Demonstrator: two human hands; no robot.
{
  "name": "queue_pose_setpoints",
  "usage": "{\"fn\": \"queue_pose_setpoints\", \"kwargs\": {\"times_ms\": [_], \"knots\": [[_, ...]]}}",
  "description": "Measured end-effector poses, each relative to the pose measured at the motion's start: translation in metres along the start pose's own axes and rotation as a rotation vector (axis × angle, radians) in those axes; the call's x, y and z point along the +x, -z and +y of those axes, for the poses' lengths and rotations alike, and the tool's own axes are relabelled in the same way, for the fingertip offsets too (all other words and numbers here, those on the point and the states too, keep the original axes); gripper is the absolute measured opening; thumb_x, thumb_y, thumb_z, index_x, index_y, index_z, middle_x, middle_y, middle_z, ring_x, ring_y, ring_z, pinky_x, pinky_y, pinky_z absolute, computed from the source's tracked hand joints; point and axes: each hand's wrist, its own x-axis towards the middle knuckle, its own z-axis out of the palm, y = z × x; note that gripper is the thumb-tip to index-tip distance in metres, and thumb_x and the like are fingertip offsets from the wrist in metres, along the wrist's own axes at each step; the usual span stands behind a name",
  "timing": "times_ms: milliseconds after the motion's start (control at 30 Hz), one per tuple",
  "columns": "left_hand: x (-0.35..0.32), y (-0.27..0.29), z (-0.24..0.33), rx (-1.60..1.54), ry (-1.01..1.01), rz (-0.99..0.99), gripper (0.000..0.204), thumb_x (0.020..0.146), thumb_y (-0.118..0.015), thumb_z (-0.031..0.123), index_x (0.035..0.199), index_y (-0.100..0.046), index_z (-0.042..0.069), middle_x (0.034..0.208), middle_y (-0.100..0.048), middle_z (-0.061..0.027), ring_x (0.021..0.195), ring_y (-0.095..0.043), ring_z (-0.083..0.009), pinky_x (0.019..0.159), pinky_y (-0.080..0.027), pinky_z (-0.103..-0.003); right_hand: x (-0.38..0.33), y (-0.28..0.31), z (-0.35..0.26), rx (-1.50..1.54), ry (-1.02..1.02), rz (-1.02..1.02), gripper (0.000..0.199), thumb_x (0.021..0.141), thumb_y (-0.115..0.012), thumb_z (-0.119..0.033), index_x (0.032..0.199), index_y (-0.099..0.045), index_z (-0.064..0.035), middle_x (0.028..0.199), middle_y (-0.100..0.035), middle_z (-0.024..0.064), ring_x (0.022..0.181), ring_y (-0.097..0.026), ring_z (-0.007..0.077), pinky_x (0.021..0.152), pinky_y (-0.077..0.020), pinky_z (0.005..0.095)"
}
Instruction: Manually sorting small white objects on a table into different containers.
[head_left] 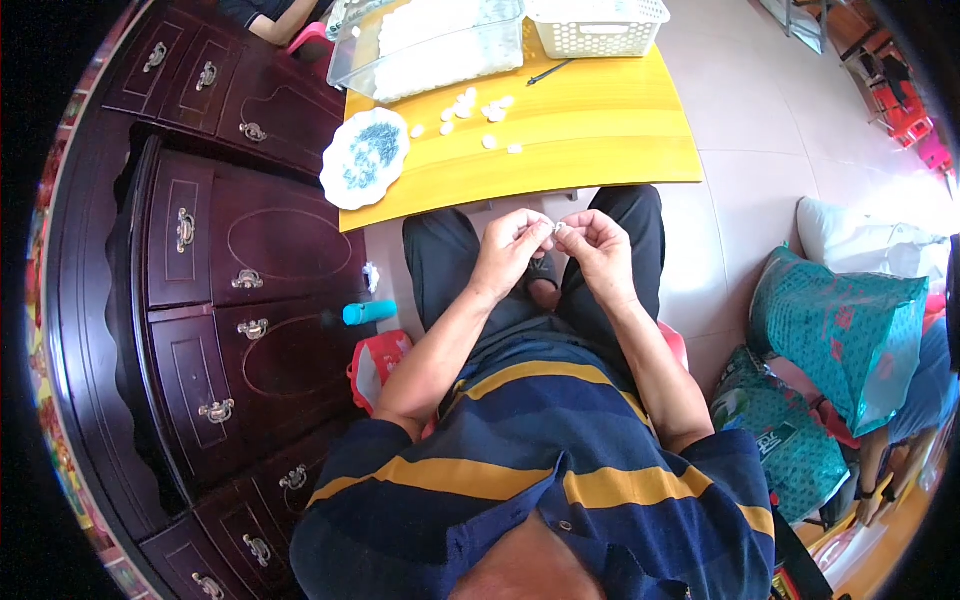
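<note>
Above my lap, just off the near edge of the yellow table [600,150], my hands meet fingertip to fingertip. My left hand [512,250] is closed in a pinch, and so is my right hand [600,252]. Between them is a small white piece [557,228], too small to name and partly covered by the fingers. Loose small white pieces [489,142] lie scattered on the table beyond my hands. To the left, at the table's corner, a white scalloped plate [336,178] holds a pile of thin dark bits.
A clear plastic bin [345,75] full of white pieces stands at the back, beside a white perforated basket [600,40]. A thin black tool [549,72] lies near them. Dark wooden drawers [250,250] line the left. Teal bags [840,330] and another person's arm [872,475] are at right.
</note>
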Motion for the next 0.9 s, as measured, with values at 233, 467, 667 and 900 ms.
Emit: {"fn": "queue_pose_setpoints", "kwargs": {"times_ms": [233,467,667,900], "knots": [[0.0,-0.005,0.002,0.277,-0.161,0.064,0.01,0.097,-0.063,0.007,0.095,-0.068,-0.001,0.079,-0.068,-0.003,0.073,-0.064,-0.0081,0.067,-0.052,-0.023,-0.001,0.001,0.006,-0.153,0.073,0.045,0.007,0.091,-0.071,-0.006,0.096,-0.07,-0.0012,0.08,-0.07,-0.0004,0.072,-0.062,0.0042,0.068,-0.0515,0.0203],[0.002,-0.008,0.004,0.47,-0.234,0.103,0.007,0.093,-0.065,0.004,0.093,-0.068,-0.001,0.073,-0.069,-0.0056,0.068,-0.065,-0.0091,0.063,-0.053,-0.025,-0.003,0.001,-0.002,-0.463,0.143,0.086,0.009,0.088,-0.072,-0.009,0.093,-0.071,-0.0016,0.075,-0.07,0.0016,0.069,-0.062,0.0043,0.066,-0.0518,0.0229],[-0.001,-0.008,0.009,0.441,-0.189,0.067,0.008,0.093,-0.064,0.005,0.093,-0.069,-0.002,0.074,-0.069,-0.0055,0.069,-0.065,-0.0094,0.065,-0.053,-0.026,-0.001,0.006,0.012,-0.275,0.051,0.056,0.007,0.089,-0.07,-0.007,0.093,-0.071,-0.0011,0.078,-0.071,0.0007,0.071,-0.063,0.005,0.067,-0.0519,0.0219],[0.001,0.003,0.018,0.118,-0.109,0.042,0.015,0.098,-0.062,0.009,0.105,-0.069,-0.002,0.09,-0.069,-0.0042,0.082,-0.065,-0.0098,0.074,-0.052,-0.024,-0.001,0.003,-0.014,0.079,-0.04,-0.036,0.009,0.095,-0.066,-0.005,0.104,-0.065,-0.0026,0.087,-0.07,0.0019,0.076,-0.064,0.008,0.072,-0.0524,0.0224]]}}
